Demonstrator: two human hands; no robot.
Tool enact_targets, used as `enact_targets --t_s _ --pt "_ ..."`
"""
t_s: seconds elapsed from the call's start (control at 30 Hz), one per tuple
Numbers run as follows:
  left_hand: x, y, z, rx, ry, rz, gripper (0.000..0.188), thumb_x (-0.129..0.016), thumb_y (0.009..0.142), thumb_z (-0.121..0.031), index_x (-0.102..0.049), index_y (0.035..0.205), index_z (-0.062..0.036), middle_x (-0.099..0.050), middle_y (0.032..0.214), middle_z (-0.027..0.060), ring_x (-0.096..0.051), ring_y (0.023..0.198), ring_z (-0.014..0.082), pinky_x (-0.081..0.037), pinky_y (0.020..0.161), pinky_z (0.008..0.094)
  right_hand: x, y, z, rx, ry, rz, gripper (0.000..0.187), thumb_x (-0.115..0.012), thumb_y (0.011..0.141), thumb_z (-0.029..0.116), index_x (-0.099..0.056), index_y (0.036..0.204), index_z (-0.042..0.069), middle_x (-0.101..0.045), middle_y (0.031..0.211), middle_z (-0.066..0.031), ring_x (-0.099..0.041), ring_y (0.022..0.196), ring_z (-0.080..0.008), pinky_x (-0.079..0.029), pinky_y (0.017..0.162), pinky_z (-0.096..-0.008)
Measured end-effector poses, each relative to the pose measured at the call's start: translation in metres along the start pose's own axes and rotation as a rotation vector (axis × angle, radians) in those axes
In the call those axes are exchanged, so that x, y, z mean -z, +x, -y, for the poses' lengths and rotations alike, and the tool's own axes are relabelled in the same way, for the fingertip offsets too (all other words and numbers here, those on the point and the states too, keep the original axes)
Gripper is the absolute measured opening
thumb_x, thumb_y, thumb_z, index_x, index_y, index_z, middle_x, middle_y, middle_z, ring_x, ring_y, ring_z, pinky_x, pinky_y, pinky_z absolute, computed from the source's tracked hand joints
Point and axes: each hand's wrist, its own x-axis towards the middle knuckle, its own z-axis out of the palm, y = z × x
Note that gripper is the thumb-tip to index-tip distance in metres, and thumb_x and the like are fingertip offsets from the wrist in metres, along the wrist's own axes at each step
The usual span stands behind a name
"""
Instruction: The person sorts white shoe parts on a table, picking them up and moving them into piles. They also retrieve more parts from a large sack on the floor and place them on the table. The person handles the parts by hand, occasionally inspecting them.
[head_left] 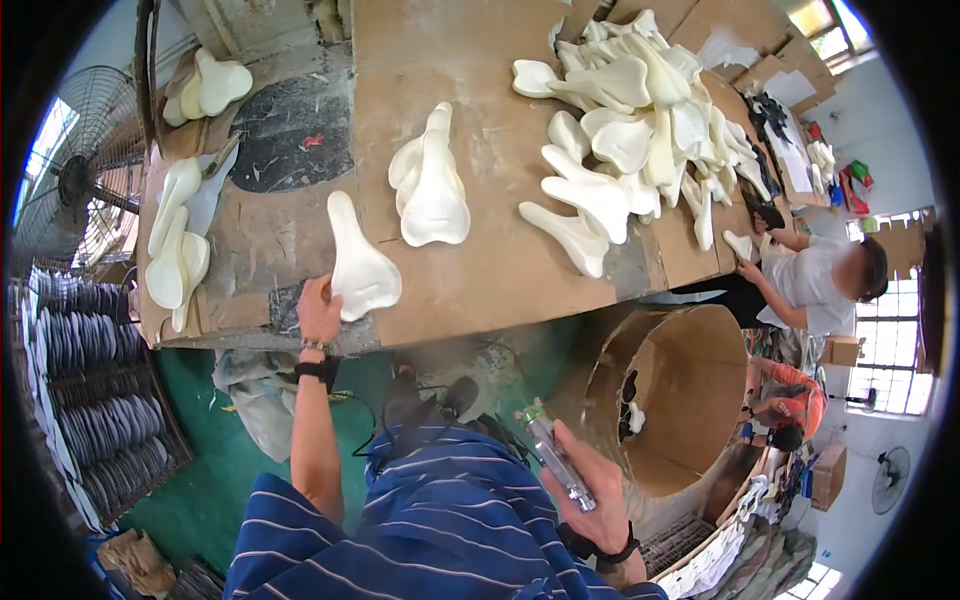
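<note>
A cream foam bicycle saddle pad [362, 270] lies near the table's front edge, narrow nose pointing away from me. My left hand [320, 312] has its fingers closed at the left side of the pad's wide end; the fingertips are partly hidden. Off the table, on the right of my body, my right hand [594, 484] is wrapped round a silver cylindrical hand tool [556, 458] with a green ring at its upper end. Just beyond the first pad, a small stack of saddle pads [436, 200] rests on the cardboard-covered table [500, 285].
A large heap of saddle pads [640, 130] covers the right side of the table. More pads [180, 250] lie along its left edge. A big cardboard drum [690, 400] stands at my right, a loaded rack [100, 390] at left. A co-worker [815, 280] works at the far right.
</note>
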Motion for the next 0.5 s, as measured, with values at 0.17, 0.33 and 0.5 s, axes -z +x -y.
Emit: enact_targets --t_s 0.17,0.33,0.5 --pt "0.013 -0.024 0.003 0.066 -0.036 -0.001 0.038 -0.067 0.074 -0.004 -0.068 0.112 -0.0030 -0.061 0.092 0.0095 -0.060 0.082 0.0253 -0.050 0.079 0.0359 0.001 0.014 0.013 0.067 -0.006 -0.156 0.055 -0.076 0.083 0.005 -0.058 0.135 -0.005 -0.070 0.096 -0.0166 -0.067 0.081 -0.0218 -0.053 0.077 -0.0310" --pt "-0.011 -0.003 -0.016 -0.091 -0.171 0.014 0.040 -0.067 0.076 -0.003 -0.065 0.116 -0.0019 -0.062 0.102 0.0125 -0.061 0.091 0.0263 -0.051 0.081 0.0358 -0.005 0.020 0.022 0.134 -0.054 -0.268 0.064 -0.078 0.076 -0.002 -0.056 0.137 -0.004 -0.068 0.093 -0.0163 -0.066 0.078 -0.0271 -0.052 0.074 -0.0319" --pt "-0.035 0.048 -0.094 -0.183 -0.376 0.052 0.042 -0.068 0.078 -0.005 -0.064 0.120 -0.0046 -0.058 0.124 0.0160 -0.059 0.113 0.0310 -0.052 0.090 0.0368 -0.013 0.014 0.016 0.084 0.009 -0.253 0.065 -0.078 0.075 -0.003 -0.056 0.137 -0.003 -0.068 0.095 -0.0168 -0.066 0.079 -0.0268 -0.053 0.073 -0.0320"
